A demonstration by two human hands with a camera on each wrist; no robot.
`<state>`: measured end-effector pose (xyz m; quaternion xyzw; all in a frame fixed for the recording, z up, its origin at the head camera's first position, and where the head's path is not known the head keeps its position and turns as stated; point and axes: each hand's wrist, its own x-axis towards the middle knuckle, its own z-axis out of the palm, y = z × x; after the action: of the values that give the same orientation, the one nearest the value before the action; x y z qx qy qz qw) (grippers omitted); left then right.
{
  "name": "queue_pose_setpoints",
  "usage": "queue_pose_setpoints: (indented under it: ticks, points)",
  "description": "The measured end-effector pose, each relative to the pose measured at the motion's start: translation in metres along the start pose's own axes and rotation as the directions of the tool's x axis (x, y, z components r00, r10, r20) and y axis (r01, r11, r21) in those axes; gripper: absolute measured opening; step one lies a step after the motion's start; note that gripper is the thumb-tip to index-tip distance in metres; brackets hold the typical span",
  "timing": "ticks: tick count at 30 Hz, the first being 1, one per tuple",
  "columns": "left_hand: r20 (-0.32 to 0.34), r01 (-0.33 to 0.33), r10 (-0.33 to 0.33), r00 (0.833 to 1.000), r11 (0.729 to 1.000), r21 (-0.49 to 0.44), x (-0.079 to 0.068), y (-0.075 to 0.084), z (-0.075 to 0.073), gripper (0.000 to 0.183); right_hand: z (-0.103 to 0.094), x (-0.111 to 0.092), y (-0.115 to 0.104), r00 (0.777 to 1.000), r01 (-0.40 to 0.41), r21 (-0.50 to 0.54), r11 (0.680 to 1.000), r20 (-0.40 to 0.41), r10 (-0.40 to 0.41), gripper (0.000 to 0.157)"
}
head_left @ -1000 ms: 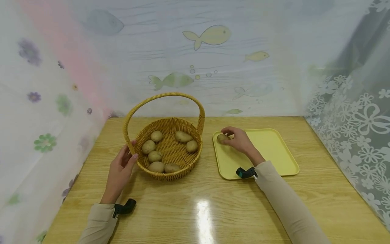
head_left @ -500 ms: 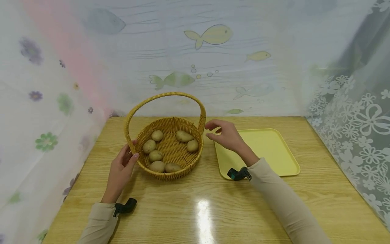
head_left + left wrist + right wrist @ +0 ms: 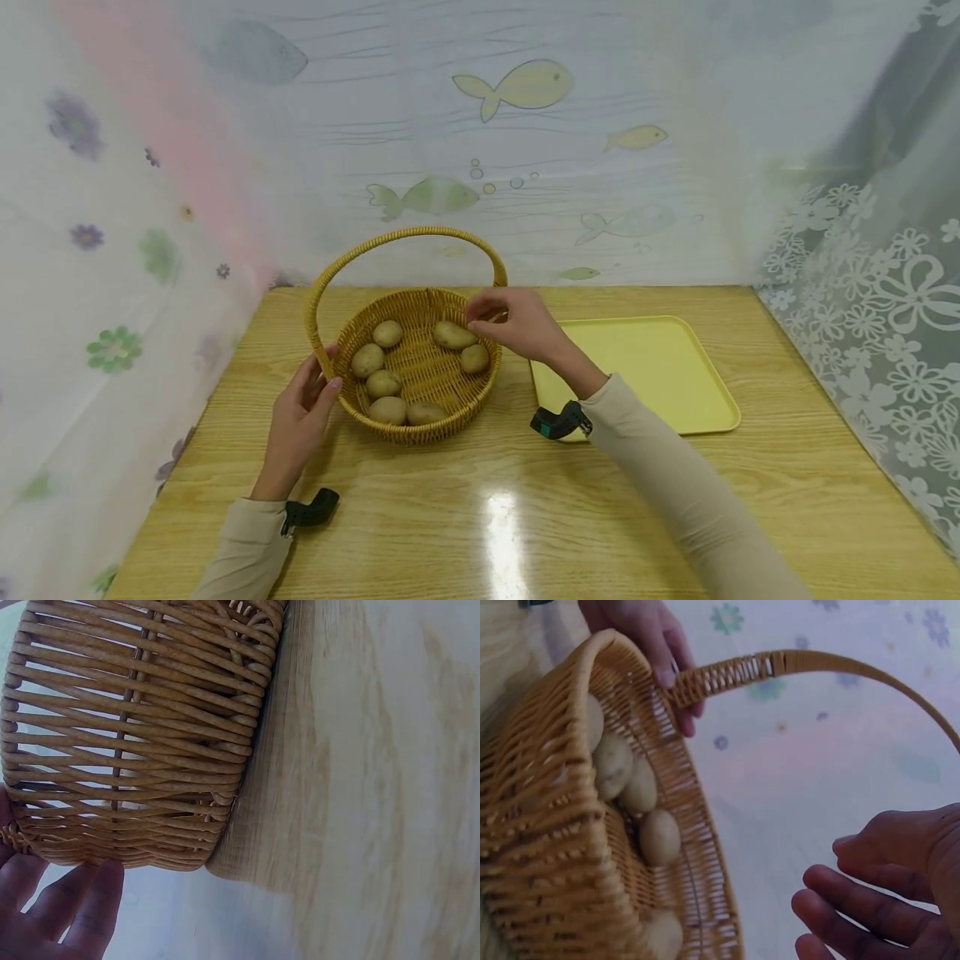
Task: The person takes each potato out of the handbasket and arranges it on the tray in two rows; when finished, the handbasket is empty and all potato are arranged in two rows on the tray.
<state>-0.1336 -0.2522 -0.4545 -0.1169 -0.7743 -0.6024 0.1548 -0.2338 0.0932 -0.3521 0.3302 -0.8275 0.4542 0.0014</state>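
Observation:
A round wicker basket [image 3: 427, 367] with a tall arched handle [image 3: 408, 236] stands on the table, several potatoes [image 3: 383, 384] in it. At the handle's left base my left hand [image 3: 294, 421] grips the basket rim, thumb in front and fingers behind. In the left wrist view, fingertips [image 3: 105, 889] touch the woven edge. My right hand [image 3: 517, 323] hovers over the basket's right rim, near an oblong potato [image 3: 453, 335] and a small one [image 3: 474, 359]. In the right wrist view that hand [image 3: 907, 859] has loosely bent fingers and nothing between them.
A yellow tray [image 3: 652, 375] lies right of the basket; my right hand and wrist hide its upper left corner. The wooden table [image 3: 420, 517] meets a fish-patterned curtain [image 3: 525, 208] at the back. Flowered curtains [image 3: 112, 350] hang at the sides.
My right hand has let go of the potato at the tray's left edge and moved left to above the basket's rim. The left hand and basket stay put.

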Motion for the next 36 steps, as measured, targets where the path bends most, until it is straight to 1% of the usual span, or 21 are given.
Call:
queue_pose_setpoints:
  ticks: [4,9,13,19,25,29,33,36]
  points:
    - [0.003,-0.010,0.010,1.000,1.000,0.010,0.000,0.001,0.000,0.052,0.010,0.016,-0.005,0.997,0.019,0.011,1.000,0.068,-0.020,0.017]
    - [0.017,-0.032,0.031,0.999,0.999,0.036,-0.001,0.004,0.001,0.053,0.023,0.034,-0.006,0.991,0.012,0.026,1.000,0.131,-0.015,0.020]
    - [0.020,-0.048,0.047,0.999,0.997,0.055,-0.002,0.005,0.001,0.053,0.035,0.047,-0.004,0.988,-0.024,0.044,0.999,0.153,0.017,0.020]
    - [0.007,-0.053,0.052,0.999,0.996,0.078,-0.002,0.005,0.001,0.052,0.053,0.064,-0.003,0.984,-0.067,0.052,0.996,0.169,0.057,0.023]
    - [-0.039,-0.036,0.041,0.998,0.991,0.131,-0.003,0.006,0.003,0.050,0.070,0.080,0.002,0.976,-0.123,0.059,0.991,0.185,0.110,0.027]
    - [-0.093,-0.043,0.060,0.994,0.984,0.174,-0.003,0.007,0.004,0.047,0.080,0.089,0.007,0.969,-0.161,0.064,0.985,0.198,0.145,0.028]
    - [-0.125,-0.046,0.067,0.990,0.985,0.165,-0.003,0.010,0.005,0.046,0.089,0.094,0.011,0.965,-0.173,0.069,0.983,0.213,0.154,0.029]
    - [-0.129,-0.031,0.049,0.990,0.989,0.142,-0.003,0.016,0.007,0.047,0.095,0.097,0.014,0.965,-0.169,0.079,0.982,0.218,0.149,0.029]
